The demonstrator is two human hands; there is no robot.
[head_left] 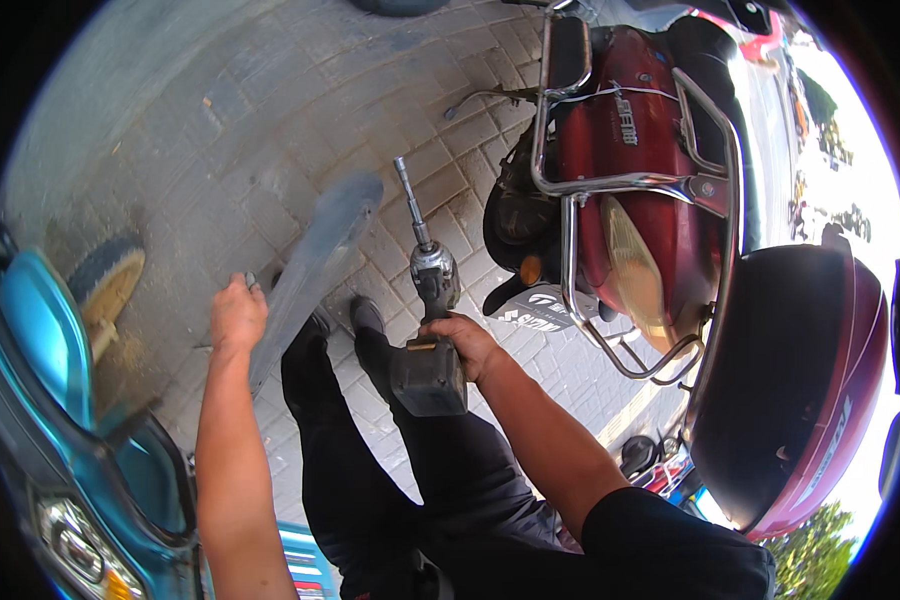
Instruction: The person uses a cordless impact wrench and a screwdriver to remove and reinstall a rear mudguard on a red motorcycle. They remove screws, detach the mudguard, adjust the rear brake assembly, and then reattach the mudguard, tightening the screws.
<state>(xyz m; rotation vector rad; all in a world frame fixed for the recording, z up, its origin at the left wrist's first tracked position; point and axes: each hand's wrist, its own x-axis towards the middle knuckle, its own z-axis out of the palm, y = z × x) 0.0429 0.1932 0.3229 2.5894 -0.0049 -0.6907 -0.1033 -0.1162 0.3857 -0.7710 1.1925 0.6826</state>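
My right hand (pixel 470 345) is wrapped round the handle of a dark cordless impact wrench (pixel 434 275), with its battery block toward me. A long silver socket extension (pixel 410 198) points away from its nose. My left hand (pixel 238 315) is closed in a fist at the left, with a small metal piece (pixel 251 279) showing at the fingertips; its kind is too small to tell. Just right of that fist runs a long, grey, blurred shape (pixel 315 260) that I cannot make out.
A red scooter (pixel 635 130) with chrome rear bars and a dark red top box (pixel 790 380) stands at the right. On the left is a turquoise scooter (pixel 45 320) with a muddy wheel (pixel 110 275). Grey paving (pixel 270 150) lies below, with my shoes (pixel 367 314) on it.
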